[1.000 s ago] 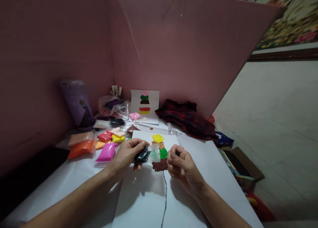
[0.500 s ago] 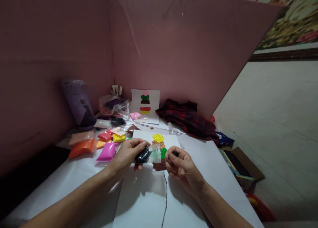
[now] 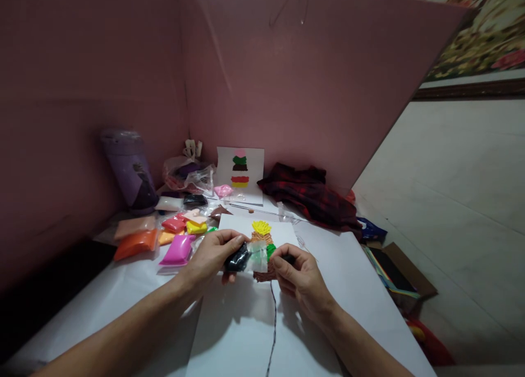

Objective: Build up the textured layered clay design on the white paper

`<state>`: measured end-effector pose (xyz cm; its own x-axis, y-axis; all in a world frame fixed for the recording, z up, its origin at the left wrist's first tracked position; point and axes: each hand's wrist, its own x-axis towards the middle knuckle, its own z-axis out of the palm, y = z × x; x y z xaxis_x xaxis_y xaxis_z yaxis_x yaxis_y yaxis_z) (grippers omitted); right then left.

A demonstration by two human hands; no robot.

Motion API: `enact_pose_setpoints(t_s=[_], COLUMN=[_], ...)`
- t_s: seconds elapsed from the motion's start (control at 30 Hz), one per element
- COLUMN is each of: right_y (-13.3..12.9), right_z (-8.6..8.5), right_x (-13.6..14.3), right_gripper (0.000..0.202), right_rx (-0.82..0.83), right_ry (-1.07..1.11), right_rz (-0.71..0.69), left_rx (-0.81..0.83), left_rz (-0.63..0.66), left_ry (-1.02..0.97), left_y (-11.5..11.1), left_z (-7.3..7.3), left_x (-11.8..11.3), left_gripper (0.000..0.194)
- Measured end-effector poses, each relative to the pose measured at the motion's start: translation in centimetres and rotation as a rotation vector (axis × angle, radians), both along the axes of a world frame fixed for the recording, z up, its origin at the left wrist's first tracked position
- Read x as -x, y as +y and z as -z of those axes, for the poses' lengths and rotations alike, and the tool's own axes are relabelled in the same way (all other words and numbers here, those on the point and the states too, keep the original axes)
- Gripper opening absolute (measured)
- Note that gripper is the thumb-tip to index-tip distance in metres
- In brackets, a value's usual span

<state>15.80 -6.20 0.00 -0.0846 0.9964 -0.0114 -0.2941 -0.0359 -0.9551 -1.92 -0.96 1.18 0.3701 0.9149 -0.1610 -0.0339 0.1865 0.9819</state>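
Observation:
My left hand (image 3: 215, 251) is closed around a clear packet of black clay (image 3: 237, 259), its see-through open end pointing right. Just to the right, my right hand (image 3: 299, 270) pinches a small lump of black clay (image 3: 289, 259). Beneath both hands lies a white sheet (image 3: 233, 311) with a clay picture on it: a yellow top (image 3: 261, 227), an orange-brown band, a green patch (image 3: 271, 250) and a brown band (image 3: 263, 277), partly hidden by the packet and fingers. From its bottom a thin dark twisted line (image 3: 273, 317) runs toward me.
Several coloured clay packets, among them magenta (image 3: 178, 250) and orange (image 3: 136, 245), lie at left before a purple bottle (image 3: 131, 172). A card with coloured bands (image 3: 255, 163) leans on the pink wall (image 3: 279, 92). Dark checked cloth (image 3: 311, 196) lies at the back right.
My right hand has shifted slightly and turned, the black lump still in its fingers. My left hand and the packet are almost where they were.

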Motion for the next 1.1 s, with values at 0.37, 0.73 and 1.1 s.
enact_pose_setpoints(t_s=[0.37, 0.73, 1.1], right_y=[0.04, 0.01, -0.27], right_z=[0.5, 0.66, 0.5], right_x=[-0.15, -0.3, -0.13], right_gripper=[0.028, 0.026, 0.027], right_rx=[-0.114, -0.161, -0.146], right_ry=[-0.099, -0.153, -0.186], right_rz=[-0.005, -0.007, 0.013], left_rx=[-0.01, 0.007, 0.02], left_rz=[0.018, 0.01, 0.008], left_ry=[0.022, 0.031, 0.031], left_y=[0.06, -0.09, -0.12], left_z=[0.16, -0.09, -0.14], left_x=[0.02, -0.09, -0.14], left_gripper=[0.034, 0.034, 0.034])
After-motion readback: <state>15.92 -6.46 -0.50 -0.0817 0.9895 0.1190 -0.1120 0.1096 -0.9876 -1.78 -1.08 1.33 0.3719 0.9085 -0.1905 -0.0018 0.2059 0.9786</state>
